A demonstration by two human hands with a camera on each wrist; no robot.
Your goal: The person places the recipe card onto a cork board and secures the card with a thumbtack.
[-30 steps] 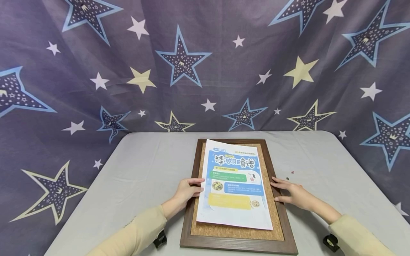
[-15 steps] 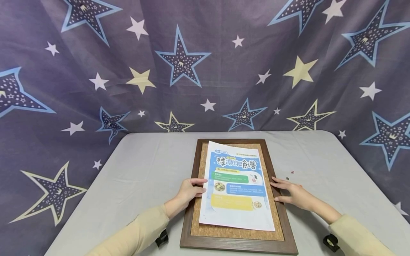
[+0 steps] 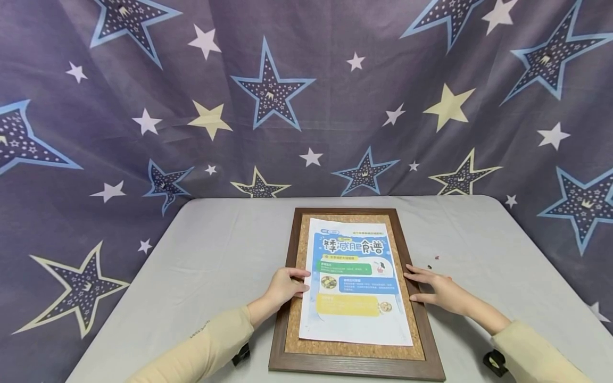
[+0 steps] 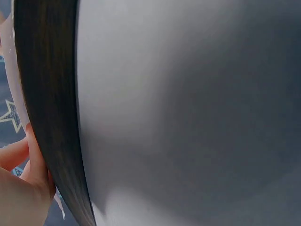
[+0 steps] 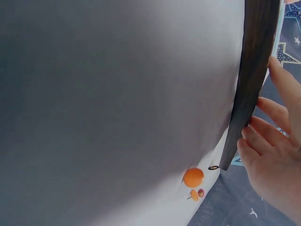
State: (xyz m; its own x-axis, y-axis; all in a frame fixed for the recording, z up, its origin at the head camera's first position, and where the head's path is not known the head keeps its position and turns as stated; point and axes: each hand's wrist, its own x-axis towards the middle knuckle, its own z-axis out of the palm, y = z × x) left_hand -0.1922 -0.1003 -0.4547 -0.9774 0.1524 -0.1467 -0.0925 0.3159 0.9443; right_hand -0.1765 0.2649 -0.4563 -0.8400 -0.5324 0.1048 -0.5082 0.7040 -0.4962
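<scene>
A framed cork board with a dark brown wooden border lies on the table. On its cork is a printed paper poster with blue, green and yellow blocks, spaced in from the frame on most sides. My left hand reaches over the frame's left side and pinches the poster's left edge between thumb and finger. On the frame's right side rest the spread, nearly straight fingers of my right hand. The left wrist view shows the brown frame beside the left hand; the right wrist view shows the right hand touching it.
Several thumbtacks lie on the table right of the board, among them an orange thumbtack and a black thumbtack. A grey cloth covers the table. Behind it hangs a purple curtain patterned with stars. Black wrist straps show near the sleeves.
The poster has shifted slightly right and down, and its raised top edge now lies flatter on the cork. My left hand has moved a little right with it. The right hand has stayed put.
</scene>
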